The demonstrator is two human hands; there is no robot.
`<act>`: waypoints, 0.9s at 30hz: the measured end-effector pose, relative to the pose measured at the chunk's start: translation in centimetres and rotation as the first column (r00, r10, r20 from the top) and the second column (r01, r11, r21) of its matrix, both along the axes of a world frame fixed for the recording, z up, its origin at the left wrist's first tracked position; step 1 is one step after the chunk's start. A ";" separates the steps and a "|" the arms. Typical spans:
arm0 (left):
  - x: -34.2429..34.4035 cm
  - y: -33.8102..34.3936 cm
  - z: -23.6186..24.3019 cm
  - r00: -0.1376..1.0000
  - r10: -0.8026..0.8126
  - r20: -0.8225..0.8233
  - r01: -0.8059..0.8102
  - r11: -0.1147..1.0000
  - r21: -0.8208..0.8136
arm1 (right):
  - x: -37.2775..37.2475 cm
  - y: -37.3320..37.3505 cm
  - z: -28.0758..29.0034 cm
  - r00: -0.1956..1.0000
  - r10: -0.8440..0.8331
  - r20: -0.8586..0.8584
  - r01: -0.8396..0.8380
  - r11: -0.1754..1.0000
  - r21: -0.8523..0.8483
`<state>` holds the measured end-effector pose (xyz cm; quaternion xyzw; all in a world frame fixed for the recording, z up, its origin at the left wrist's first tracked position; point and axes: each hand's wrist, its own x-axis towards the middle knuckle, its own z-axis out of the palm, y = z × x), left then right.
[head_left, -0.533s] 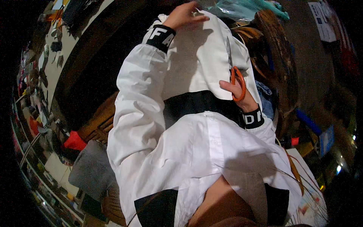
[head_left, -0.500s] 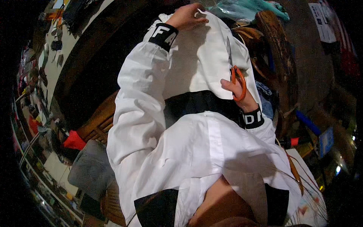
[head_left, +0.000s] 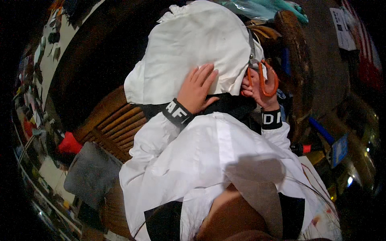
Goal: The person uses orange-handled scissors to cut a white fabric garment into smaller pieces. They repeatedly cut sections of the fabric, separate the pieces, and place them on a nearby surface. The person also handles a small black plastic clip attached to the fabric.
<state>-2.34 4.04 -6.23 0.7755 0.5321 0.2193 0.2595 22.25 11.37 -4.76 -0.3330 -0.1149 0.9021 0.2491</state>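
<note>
A person in a white jacket (head_left: 209,160) with black cuffs works a large piece of white cloth (head_left: 193,48) held up over a dark bench (head_left: 92,60), in what looks like a cutting step: the cloth is spread and steadied on one side while scissors (head_left: 263,76) meet its edge on the other. The cloth fills the upper middle of the view, bunched at the top and draping down to a black band at chest height. The left hand (head_left: 197,90) lies flat on the cloth's lower part, its fingers (head_left: 205,76) a little spread and pressing the fabric rather than pinching it. The right hand (head_left: 257,90) sits at the cloth's right edge with its fingers closed through the orange loops of the scissors, whose grey blades point upward along the fabric; whether the blades are parted or shut cannot be told from this angle. Judging by the pose, a further cut would call for the left hand to keep the cloth taut and clear of the blades while the right guides them along the edge. A grey cushion (head_left: 92,172) lies lower left beside a wooden slatted seat (head_left: 116,124), and a small red object (head_left: 70,143) sits near it.
</note>
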 end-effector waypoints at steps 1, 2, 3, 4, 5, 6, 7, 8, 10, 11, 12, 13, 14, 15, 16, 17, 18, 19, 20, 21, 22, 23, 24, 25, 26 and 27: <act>-0.2 -0.7 0.1 0.999 0.045 0.013 -0.045 0.999 -0.005 | -0.1 -0.1 0.1 1.000 0.011 0.013 -0.011 1.000 0.020; -0.4 -1.3 0.1 0.996 0.089 0.027 -0.089 0.996 -0.010 | -0.1 -0.3 0.2 0.999 0.020 0.027 -0.021 0.999 0.040; -0.8 -1.5 -0.2 0.994 0.106 0.022 -0.105 0.994 -0.032 | -0.2 -0.4 0.3 0.999 0.026 0.040 -0.028 0.998 0.060; -1.3 -1.6 -0.6 0.993 0.120 0.018 -0.119 0.991 -0.055 | -0.3 -0.3 0.5 0.996 0.037 0.082 -0.043 0.996 0.074; -1.7 -1.5 -0.9 0.991 0.132 0.014 -0.130 0.988 -0.078 | -0.7 -0.2 0.7 0.995 0.053 0.090 -0.060 0.994 0.087; -1.5 -0.9 -0.8 0.974 0.200 0.104 -0.205 0.978 0.035 | -0.9 -0.2 0.8 0.992 0.063 0.109 -0.074 0.992 0.098; -1.6 -0.8 -0.3 0.990 0.128 0.067 -0.127 0.992 -0.007 | -1.1 -0.1 1.0 0.989 0.072 0.128 -0.086 0.990 0.109; -2.0 -0.7 0.3 0.998 0.051 0.034 -0.049 0.998 -0.051 | -1.4 -0.2 1.3 0.987 0.070 0.145 -0.085 0.991 0.100; -2.4 0.0 1.7 0.995 -0.089 0.039 0.095 0.979 -0.179 | -1.1 -0.3 1.2 0.970 0.098 0.223 -0.129 0.983 0.128; -2.2 0.5 1.8 0.989 -0.075 0.126 0.098 0.978 -0.184 | -0.9 -0.5 1.1 0.959 0.109 0.262 -0.150 0.979 0.140; -1.8 1.0 2.0 0.978 -0.049 0.203 0.087 0.979 -0.186 | -0.8 -0.6 0.8 0.948 0.111 0.298 -0.172 0.968 0.185; -1.6 1.8 2.4 0.961 -0.022 0.277 0.078 0.978 -0.192 | -1.0 -0.7 0.9 0.935 0.101 0.340 -0.174 0.966 0.193; -0.8 3.1 3.3 0.929 0.058 0.365 -0.004 0.989 -0.147 | -1.2 -0.8 1.1 0.920 0.090 0.381 -0.177 0.964 0.200; 0.5 4.3 3.1 0.842 0.101 0.529 -0.058 0.994 -0.097 | -1.4 -0.9 1.4 0.905 0.081 0.417 -0.182 0.961 0.209; 1.8 5.7 2.6 0.723 0.128 0.679 -0.124 0.991 -0.054 | -1.7 -0.5 1.9 0.902 0.101 0.421 -0.209 0.953 0.219; 3.5 7.0 0.9 0.548 0.173 0.818 -0.086 0.985 -0.151 | -1.8 -0.4 2.0 0.910 0.108 0.401 -0.204 0.957 0.205; 4.9 8.2 -1.6 0.535 0.224 0.815 -0.136 0.975 -0.178 | -1.7 -0.4 2.2 0.915 0.115 0.386 -0.201 0.961 0.191; 5.8 8.9 -3.5 0.524 0.276 0.806 -0.192 0.960 -0.204 | -1.6 -0.2 2.0 0.923 0.127 0.362 -0.202 0.963 0.179; 6.4 8.8 -3.9 0.548 0.286 0.786 -0.202 0.957 -0.208 | -1.2 -0.2 1.7 0.916 0.139 0.376 -0.222 0.957 0.186; 6.6 8.8 -3.9 0.567 0.300 0.767 -0.203 0.953 -0.223 | -1.0 -0.2 1.4 0.931 0.113 0.346 -0.171 0.975 0.139; 6.8 8.8 -3.9 0.586 0.316 0.747 -0.206 0.949 -0.239 | -0.9 -0.2 1.1 0.944 0.086 0.318 -0.121 0.989 0.090; 7.0 8.9 -4.0 0.605 0.302 0.737 -0.214 0.953 -0.216 | -0.8 -0.1 1.0 0.955 0.058 0.290 -0.072 0.997 0.039; 7.0 8.8 -4.1 0.632 0.296 0.716 -0.224 0.955 -0.196 | -1.1 0.0 1.6 0.947 0.084 0.311 -0.112 0.991 0.073; 7.0 8.6 -4.2 0.658 0.290 0.695 -0.235 0.956 -0.177 | -1.0 0.1 1.4 0.962 0.090 0.257 -0.113 0.991 0.076; 7.1 8.6 -4.3 0.668 0.307 0.678 -0.240 0.951 -0.195 | -0.7 0.2 1.1 0.975 0.095 0.203 -0.113 0.990 0.079; 7.2 8.5 -4.3 0.703 0.309 0.640 -0.275 0.949 -0.157 | -0.8 0.1 1.1 0.985 0.094 0.143 -0.106 0.991 0.081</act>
